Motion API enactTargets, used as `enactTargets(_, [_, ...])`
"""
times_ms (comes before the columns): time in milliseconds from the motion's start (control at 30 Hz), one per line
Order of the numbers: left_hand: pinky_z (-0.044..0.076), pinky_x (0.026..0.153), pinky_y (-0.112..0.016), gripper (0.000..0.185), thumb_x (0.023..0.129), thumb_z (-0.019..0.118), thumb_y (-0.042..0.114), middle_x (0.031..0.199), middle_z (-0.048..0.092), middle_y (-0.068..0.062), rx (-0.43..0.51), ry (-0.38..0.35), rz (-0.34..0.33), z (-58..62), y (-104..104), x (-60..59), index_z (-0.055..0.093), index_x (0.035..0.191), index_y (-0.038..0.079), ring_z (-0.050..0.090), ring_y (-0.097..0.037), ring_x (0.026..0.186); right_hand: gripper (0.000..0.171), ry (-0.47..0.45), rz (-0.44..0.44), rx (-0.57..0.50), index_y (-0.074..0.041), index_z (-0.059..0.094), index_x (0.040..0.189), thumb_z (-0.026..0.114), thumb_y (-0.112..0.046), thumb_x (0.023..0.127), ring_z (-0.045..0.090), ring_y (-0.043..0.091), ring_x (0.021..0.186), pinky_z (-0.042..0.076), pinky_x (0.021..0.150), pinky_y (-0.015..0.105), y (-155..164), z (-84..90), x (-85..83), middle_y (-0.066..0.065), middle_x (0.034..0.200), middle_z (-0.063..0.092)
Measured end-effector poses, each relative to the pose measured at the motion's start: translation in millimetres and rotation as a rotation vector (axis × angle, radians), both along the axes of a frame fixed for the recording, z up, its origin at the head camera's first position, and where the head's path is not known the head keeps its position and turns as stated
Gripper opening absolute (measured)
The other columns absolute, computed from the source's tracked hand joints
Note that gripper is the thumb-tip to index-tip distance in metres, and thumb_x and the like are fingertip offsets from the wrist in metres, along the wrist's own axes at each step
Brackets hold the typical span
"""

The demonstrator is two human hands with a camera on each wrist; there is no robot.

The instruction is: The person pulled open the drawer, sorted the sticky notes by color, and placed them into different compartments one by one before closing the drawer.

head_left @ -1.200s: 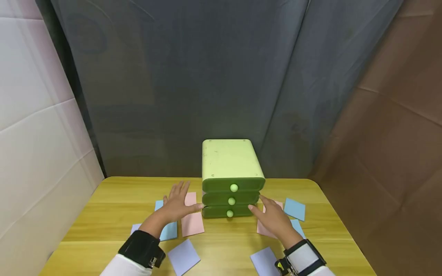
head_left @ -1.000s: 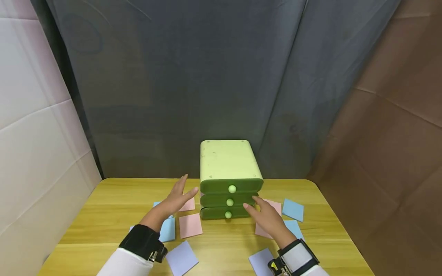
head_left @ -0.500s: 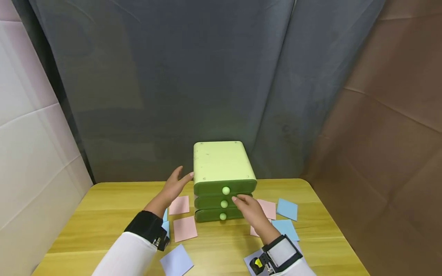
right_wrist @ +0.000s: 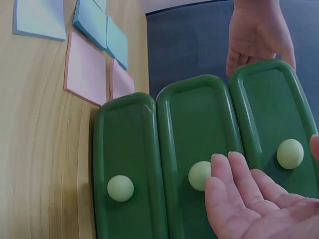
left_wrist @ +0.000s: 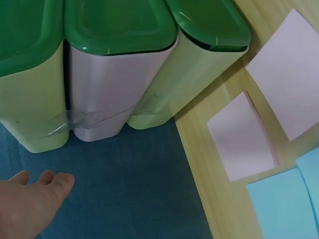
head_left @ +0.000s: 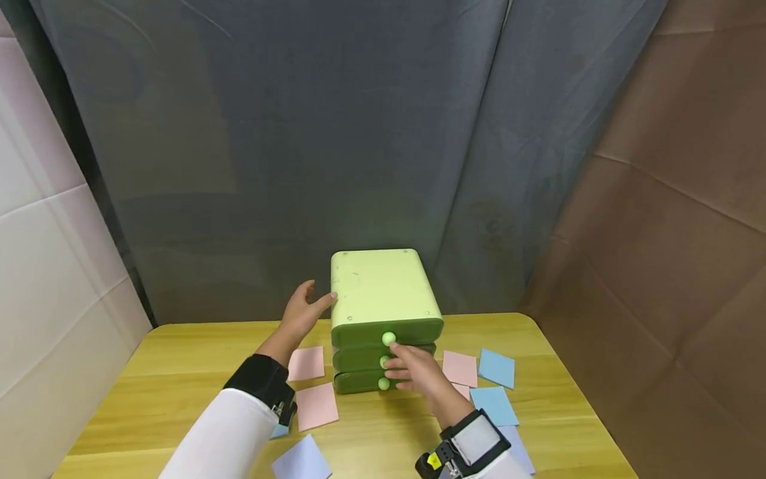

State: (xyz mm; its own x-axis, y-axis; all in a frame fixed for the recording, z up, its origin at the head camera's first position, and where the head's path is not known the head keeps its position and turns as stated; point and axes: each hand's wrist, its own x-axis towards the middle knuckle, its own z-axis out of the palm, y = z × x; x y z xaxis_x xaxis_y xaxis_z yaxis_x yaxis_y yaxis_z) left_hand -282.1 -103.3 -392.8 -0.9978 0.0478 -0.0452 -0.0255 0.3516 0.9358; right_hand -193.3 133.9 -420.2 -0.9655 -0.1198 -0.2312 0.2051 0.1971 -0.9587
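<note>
Grey curtains back a yellow table [head_left: 179, 372] where a green drawer unit [head_left: 383, 293] stands among coloured paper squares [head_left: 316, 406]. Left hand [head_left: 302, 313], fingers relaxed, steadies its side; right hand [head_left: 413, 372] reaches the middle knob [head_left: 384, 362], gripping nothing. A hard pull could slide the unit forward.
</note>
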Motion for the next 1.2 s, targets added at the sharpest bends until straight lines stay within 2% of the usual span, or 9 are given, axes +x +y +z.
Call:
enactTargets(300, [0.030, 0.111, -0.056, 0.073, 0.097, 0.055, 0.037, 0.154, 0.024, -0.022, -0.006, 0.018, 0.028, 5.4, 1.8, -8.6, 0.021, 0.152, 0.004, 0.024, -0.041, 0.141, 0.073, -0.047, 0.051, -0.069, 0.010, 0.041, 0.138, 0.046, -0.051, 0.098, 0.064, 0.033, 0.106, 0.052, 0.091, 0.044, -11.5, 2.1, -1.7, 0.024, 0.121, 0.062])
enactTargets(567, [0.029, 0.112, -0.053, 0.067, 0.098, 0.053, 0.033, 0.155, 0.025, -0.021, 0.057, 0.015, 0.072, 4.3, 16.3, -20.2, 0.023, 0.151, 0.004, 0.023, -0.038, 0.142, 0.074, -0.055, 0.084, -0.112, 0.012, 0.042, 0.137, 0.043, -0.051, 0.099, 0.063, 0.033, 0.107, 0.051, 0.091, 0.046, -11.9, 1.6, -0.8, 0.026, 0.123, 0.060])
enactTargets(833, [0.030, 0.112, -0.051, 0.066, 0.097, 0.055, 0.032, 0.153, 0.028, -0.021, 0.088, 0.037, 0.116, 4.6, 29.0, -27.8, 0.027, 0.150, 0.003, 0.025, -0.037, 0.142, 0.074, -0.077, 0.090, -0.205, 0.013, 0.042, 0.135, 0.042, -0.052, 0.099, 0.064, 0.028, 0.104, 0.052, 0.091, 0.042, -6.4, -0.5, 5.6, 0.018, 0.117, 0.064])
enactTargets(1033, [0.030, 0.112, -0.052, 0.066, 0.098, 0.054, 0.033, 0.154, 0.026, -0.020, 0.091, 0.022, 0.107, 6.1, 31.1, -32.0, 0.026, 0.151, 0.005, 0.025, -0.037, 0.142, 0.073, -0.098, 0.083, -0.295, 0.015, 0.040, 0.135, 0.043, -0.050, 0.100, 0.064, 0.023, 0.104, 0.052, 0.092, 0.039, -4.4, -4.5, 12.1, 0.012, 0.112, 0.066])
enactTargets(1200, [0.030, 0.112, -0.051, 0.067, 0.098, 0.054, 0.033, 0.154, 0.026, -0.022, 0.091, 0.017, 0.102, 6.2, 31.0, -35.3, 0.025, 0.151, 0.004, 0.025, -0.038, 0.142, 0.075, -0.093, 0.082, -0.314, 0.016, 0.040, 0.135, 0.042, -0.051, 0.100, 0.065, 0.023, 0.104, 0.052, 0.091, 0.039, -5.2, -4.2, 12.8, 0.011, 0.111, 0.066])
